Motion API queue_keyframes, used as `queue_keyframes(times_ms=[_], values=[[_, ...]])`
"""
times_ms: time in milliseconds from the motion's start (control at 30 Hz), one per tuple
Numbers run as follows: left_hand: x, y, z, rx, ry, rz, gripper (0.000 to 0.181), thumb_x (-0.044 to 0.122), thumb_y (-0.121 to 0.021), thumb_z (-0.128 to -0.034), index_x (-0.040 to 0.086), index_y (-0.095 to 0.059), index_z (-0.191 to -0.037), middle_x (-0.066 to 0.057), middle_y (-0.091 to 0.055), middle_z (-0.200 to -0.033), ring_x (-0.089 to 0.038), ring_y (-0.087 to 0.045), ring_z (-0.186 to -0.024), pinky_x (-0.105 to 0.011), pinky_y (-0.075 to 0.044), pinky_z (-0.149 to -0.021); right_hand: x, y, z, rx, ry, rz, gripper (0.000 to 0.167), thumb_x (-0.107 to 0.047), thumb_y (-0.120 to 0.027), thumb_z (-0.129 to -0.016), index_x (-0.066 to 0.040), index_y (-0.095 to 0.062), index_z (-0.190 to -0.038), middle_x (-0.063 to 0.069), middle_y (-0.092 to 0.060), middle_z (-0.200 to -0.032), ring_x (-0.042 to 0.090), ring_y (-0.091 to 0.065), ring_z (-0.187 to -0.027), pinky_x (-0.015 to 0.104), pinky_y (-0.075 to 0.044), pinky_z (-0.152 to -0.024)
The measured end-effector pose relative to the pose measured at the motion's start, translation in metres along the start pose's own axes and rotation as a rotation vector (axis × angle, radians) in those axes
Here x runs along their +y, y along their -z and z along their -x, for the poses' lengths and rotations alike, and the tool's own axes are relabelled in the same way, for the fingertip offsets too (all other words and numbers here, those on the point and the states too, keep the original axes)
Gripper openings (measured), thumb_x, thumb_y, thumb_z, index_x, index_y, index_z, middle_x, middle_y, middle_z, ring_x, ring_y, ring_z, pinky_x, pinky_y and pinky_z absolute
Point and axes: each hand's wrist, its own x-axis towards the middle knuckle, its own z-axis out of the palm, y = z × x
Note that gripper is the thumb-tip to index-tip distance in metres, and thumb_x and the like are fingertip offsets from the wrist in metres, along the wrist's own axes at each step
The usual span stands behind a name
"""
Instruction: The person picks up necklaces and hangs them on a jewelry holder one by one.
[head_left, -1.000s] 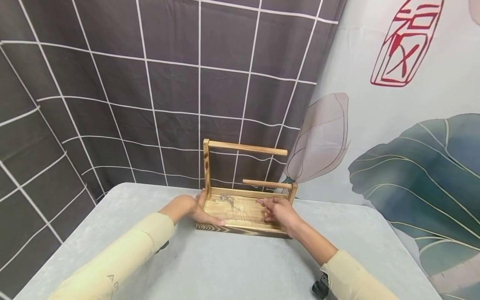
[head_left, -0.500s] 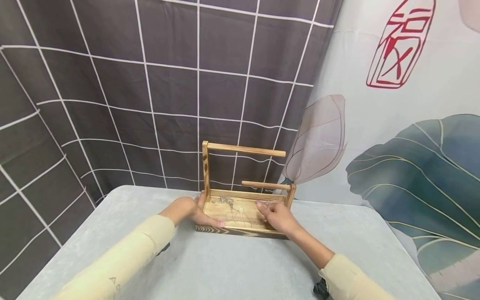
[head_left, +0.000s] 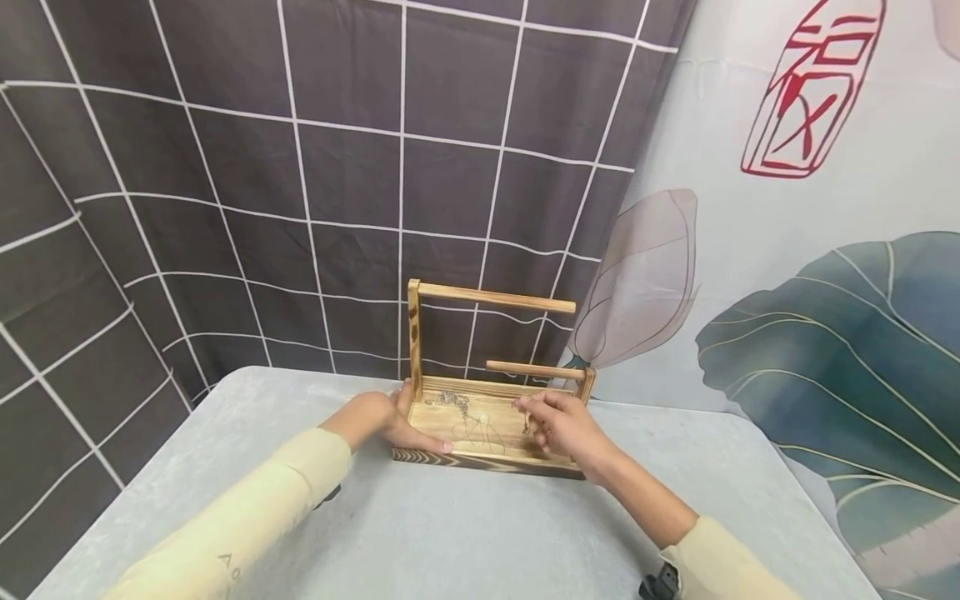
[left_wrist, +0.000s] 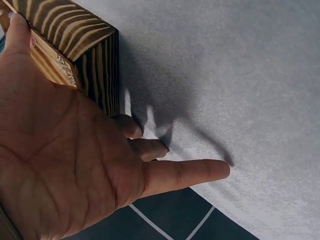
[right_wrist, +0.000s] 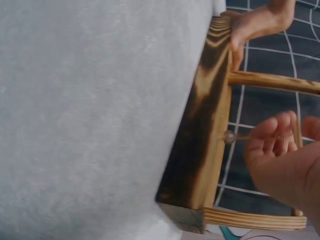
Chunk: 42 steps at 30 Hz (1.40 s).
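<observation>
A wooden jewellery stand [head_left: 491, 460] with a shallow tray and two horizontal bars stands on the table. My left hand [head_left: 393, 423] holds its left front corner, with the thumb over the front rim; in the left wrist view the palm [left_wrist: 65, 145] lies by the corner and the little finger sticks out straight. Over the right part of the tray, my right hand [head_left: 566, 429] pinches a thin chain [head_left: 527, 423]. From those fingers a small round, clear pendant [right_wrist: 229, 137] dangles in the right wrist view. A silvery chain [head_left: 452, 400] lies bunched at the tray's back left.
The taller bar [head_left: 495, 296] projects right from the left post, and the lower bar [head_left: 534, 368] projects left from the right post, both above the tray. A dark grid-patterned curtain [head_left: 337, 167] hangs behind the pale table [head_left: 450, 533].
My right hand has turned and come up a little, and the pinched chain now hangs below its fingers. The left hand and the stand have stayed in place.
</observation>
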Motion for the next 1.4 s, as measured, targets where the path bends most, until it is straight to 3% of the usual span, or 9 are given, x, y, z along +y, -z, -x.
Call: queue_keyframes(times_ms=[200,400,700,933,1133,1400], values=[[-0.003,-0.002,-0.005,-0.008,0.020,-0.014,0.166,0.108,-0.063,-0.0744,0.003,0.013,-0.179,-0.030,-0.004,-0.189,-0.046,-0.010,-0.178,-0.061,-0.020,-0.145,-0.016,0.003,0.006,-0.072,0.070,-0.079,0.039,-0.031,-0.061,-0.118,-0.001,-0.064,-0.142,0.002,-0.075,-0.112,0.014,-0.071,-0.084,0.026,-0.062,-0.072],[-0.005,-0.005,-0.012,-0.002,0.021,-0.007,0.169,0.111,-0.061,-0.0708,0.004,0.012,-0.180,-0.029,-0.005,-0.189,-0.045,-0.011,-0.178,-0.060,-0.020,-0.145,-0.035,0.010,0.012,-0.108,0.159,-0.109,0.051,-0.032,-0.056,-0.119,0.003,-0.054,-0.157,-0.005,-0.080,-0.118,0.012,-0.076,-0.091,0.030,-0.065,-0.080],[-0.005,-0.006,-0.017,0.007,0.014,-0.018,0.169,0.110,-0.064,-0.0711,0.002,0.009,-0.180,-0.029,-0.007,-0.189,-0.044,-0.012,-0.178,-0.059,-0.022,-0.145,-0.058,0.029,0.016,-0.079,0.255,-0.126,0.045,-0.034,-0.051,-0.122,-0.007,-0.055,-0.158,-0.007,-0.082,-0.124,0.014,-0.077,-0.095,0.030,-0.066,-0.081],[-0.004,-0.006,-0.015,0.007,0.026,-0.047,0.170,0.111,-0.061,-0.0714,0.003,0.016,-0.179,-0.030,-0.005,-0.189,-0.044,-0.012,-0.178,-0.057,-0.023,-0.145,-0.075,0.044,0.015,-0.055,0.336,-0.153,0.039,-0.033,-0.049,-0.123,-0.013,-0.058,-0.154,-0.006,-0.081,-0.124,0.013,-0.078,-0.094,0.029,-0.066,-0.079],[-0.003,-0.003,-0.001,0.000,0.014,-0.047,0.169,0.112,-0.057,-0.0725,0.004,0.018,-0.178,-0.029,-0.001,-0.189,-0.045,-0.010,-0.178,-0.061,-0.023,-0.144,-0.085,0.053,0.015,-0.043,0.387,-0.185,0.032,-0.033,-0.049,-0.123,-0.018,-0.062,-0.148,-0.005,-0.081,-0.124,0.013,-0.078,-0.095,0.029,-0.066,-0.079],[0.009,0.005,0.038,0.019,0.007,-0.018,0.159,0.108,-0.054,-0.0799,0.004,0.015,-0.179,-0.027,-0.005,-0.190,-0.056,-0.016,-0.174,-0.069,-0.019,-0.143,-0.087,0.066,0.009,0.024,0.422,-0.261,0.038,-0.031,-0.050,-0.123,-0.008,-0.059,-0.151,-0.004,-0.083,-0.122,0.012,-0.079,-0.096,0.029,-0.067,-0.078]])
